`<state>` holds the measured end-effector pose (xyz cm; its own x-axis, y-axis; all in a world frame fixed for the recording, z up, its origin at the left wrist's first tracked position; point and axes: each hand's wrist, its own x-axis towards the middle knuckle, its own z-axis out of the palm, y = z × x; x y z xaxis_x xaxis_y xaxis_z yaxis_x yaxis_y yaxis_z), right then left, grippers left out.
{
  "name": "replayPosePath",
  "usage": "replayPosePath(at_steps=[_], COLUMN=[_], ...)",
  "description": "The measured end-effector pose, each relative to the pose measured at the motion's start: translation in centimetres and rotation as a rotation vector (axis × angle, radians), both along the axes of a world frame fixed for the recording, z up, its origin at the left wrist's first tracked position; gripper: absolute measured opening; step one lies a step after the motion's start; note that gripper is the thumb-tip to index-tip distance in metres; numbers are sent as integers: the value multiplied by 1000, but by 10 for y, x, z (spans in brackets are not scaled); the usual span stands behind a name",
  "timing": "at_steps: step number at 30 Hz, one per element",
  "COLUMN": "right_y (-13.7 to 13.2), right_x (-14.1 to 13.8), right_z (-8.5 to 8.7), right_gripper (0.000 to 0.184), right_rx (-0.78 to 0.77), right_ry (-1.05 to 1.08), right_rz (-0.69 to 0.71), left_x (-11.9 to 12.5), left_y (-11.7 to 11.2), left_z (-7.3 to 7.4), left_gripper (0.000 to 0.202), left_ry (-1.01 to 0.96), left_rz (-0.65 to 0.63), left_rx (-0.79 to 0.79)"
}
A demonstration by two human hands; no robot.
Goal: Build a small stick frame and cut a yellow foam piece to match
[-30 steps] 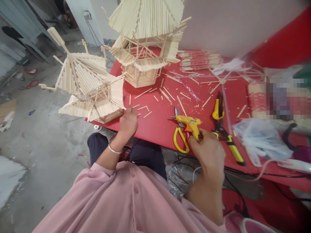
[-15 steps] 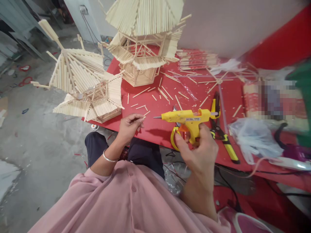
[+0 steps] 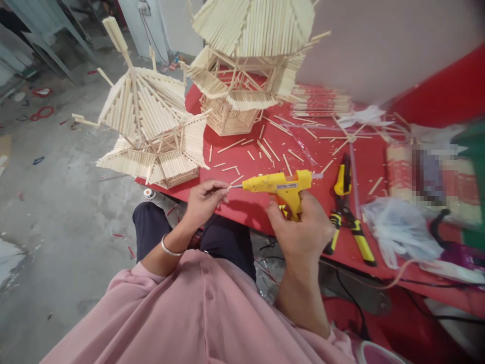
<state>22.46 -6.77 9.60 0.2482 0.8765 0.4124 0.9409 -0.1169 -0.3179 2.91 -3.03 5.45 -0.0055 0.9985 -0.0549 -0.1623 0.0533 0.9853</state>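
Note:
My right hand (image 3: 301, 222) is closed round the grip of a yellow hot glue gun (image 3: 278, 184), whose metal nozzle points left. My left hand (image 3: 206, 198) pinches a small wooden stick (image 3: 229, 187) between thumb and fingertips, and the nozzle tip meets it or sits right beside it. Most of that stick is hidden by the fingers. Behind the left hand stands a pagoda model built of sticks (image 3: 151, 126), near the table's left edge. A taller stick pagoda (image 3: 242, 91) rises farther back.
Loose sticks (image 3: 267, 149) lie scattered over the red table (image 3: 250, 210). Black-and-yellow pliers (image 3: 346, 217) rest to the right, beside a crumpled clear plastic bag (image 3: 401, 227). Bundled sticks (image 3: 320, 101) lie at the back. A white-capped bottle (image 3: 149, 194) stands below the table's left edge.
My right hand has brought the glue gun left, so its nozzle now reaches the stick in my left hand. The view has shifted slightly, and the pliers show more fully.

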Motion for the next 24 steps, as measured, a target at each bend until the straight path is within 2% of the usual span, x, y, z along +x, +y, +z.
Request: replayPosePath(at_steps=[6,11,16,24], right_y=[0,2,2,2], right_x=[2,4,5,6], right_z=[-4,-10,-11,-14], right_gripper=[35,31,31,32], right_rx=[6,116,128,111], right_ry=[-10,-66,-77,-59], right_rz=[26,49,71,52], left_x=[-1,-2,-1,1], left_y=[-1,-1,-1,-3], left_z=[-2,-2,-1,3], left_gripper=[18,18,15,20], left_ry=[-2,21,14,-27], left_rz=[7,11,18,7], left_rx=[51,83,93,8])
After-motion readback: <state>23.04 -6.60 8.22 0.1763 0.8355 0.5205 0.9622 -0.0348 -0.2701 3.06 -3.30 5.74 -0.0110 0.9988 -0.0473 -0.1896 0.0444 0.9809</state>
